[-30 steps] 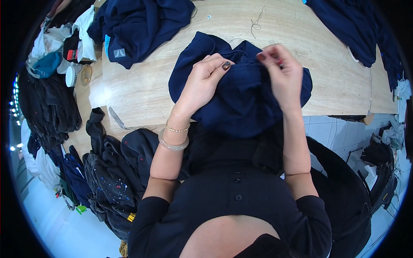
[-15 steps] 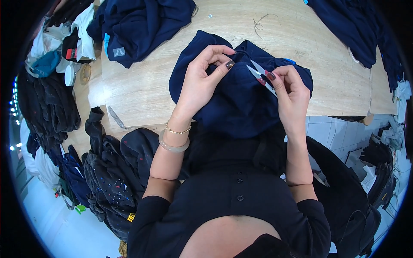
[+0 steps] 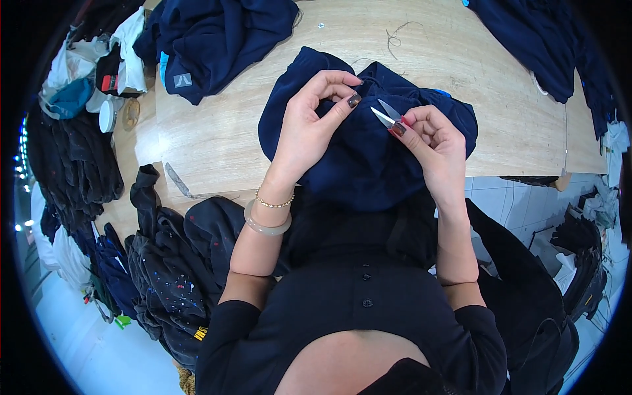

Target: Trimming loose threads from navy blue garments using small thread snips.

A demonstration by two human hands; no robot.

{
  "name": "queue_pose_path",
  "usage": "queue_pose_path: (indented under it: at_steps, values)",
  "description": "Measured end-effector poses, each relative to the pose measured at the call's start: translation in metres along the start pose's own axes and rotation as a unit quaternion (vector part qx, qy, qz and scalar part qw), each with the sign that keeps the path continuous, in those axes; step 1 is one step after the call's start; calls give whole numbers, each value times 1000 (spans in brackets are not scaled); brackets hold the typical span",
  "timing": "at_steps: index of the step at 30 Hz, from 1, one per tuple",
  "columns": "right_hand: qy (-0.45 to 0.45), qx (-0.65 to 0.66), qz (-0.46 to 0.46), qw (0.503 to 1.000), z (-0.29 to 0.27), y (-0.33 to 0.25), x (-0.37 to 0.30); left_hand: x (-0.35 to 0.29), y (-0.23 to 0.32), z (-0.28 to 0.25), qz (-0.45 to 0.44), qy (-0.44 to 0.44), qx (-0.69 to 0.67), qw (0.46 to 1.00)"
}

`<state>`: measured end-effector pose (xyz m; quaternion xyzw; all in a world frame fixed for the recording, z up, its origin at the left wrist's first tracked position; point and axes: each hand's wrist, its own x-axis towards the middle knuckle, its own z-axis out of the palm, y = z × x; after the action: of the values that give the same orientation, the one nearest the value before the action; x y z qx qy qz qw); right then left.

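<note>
A bunched navy garment [image 3: 359, 161] lies across the table's front edge and hangs over my lap. My left hand [image 3: 309, 122] is closed on the garment, pinching its upper part between thumb and fingertips; whether a thread is in that pinch is too small to tell. In my right hand [image 3: 440, 148] is a pair of thread snips [image 3: 390, 118] with red on the grip. Their blades stand apart, pointing up and left over the cloth, a short way right of my left fingertips. My right palm hides the rest of the snips.
On the wooden table [image 3: 500, 131], more navy garments lie at the back left [image 3: 217, 46] and back right [image 3: 533, 46]. A loose dark thread [image 3: 395, 41] lies behind my work. Dark clothes [image 3: 174, 263] are heaped at my left, beside a round white lid [image 3: 106, 116].
My right hand has shifted a little to the left with the snips, and their blades have turned further to the left. My left hand has hardly moved.
</note>
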<state>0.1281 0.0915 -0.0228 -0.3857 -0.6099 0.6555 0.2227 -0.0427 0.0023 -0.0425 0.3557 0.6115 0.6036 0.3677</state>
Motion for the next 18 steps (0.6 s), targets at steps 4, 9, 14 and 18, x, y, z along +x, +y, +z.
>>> queue_pose_path:
  at_steps: [4, 9, 14, 18]
  values:
    - [1, -2, -6, 1000, 0, 0, 0, -1, 0, -1, -4, -1, 3, 1000]
    - [-21, -5, -3, 1000, -3, 3, 2, -1, 1, 0, -5, -3, -6, 1000]
    - [-19, -6, -7, 1000, -1, 3, 3, 0, 0, 0, 0, -4, 1, 1000]
    - [-22, 4, -25, 999, 0, 6, 4, 1, -3, -1, -2, -1, -8, 1000]
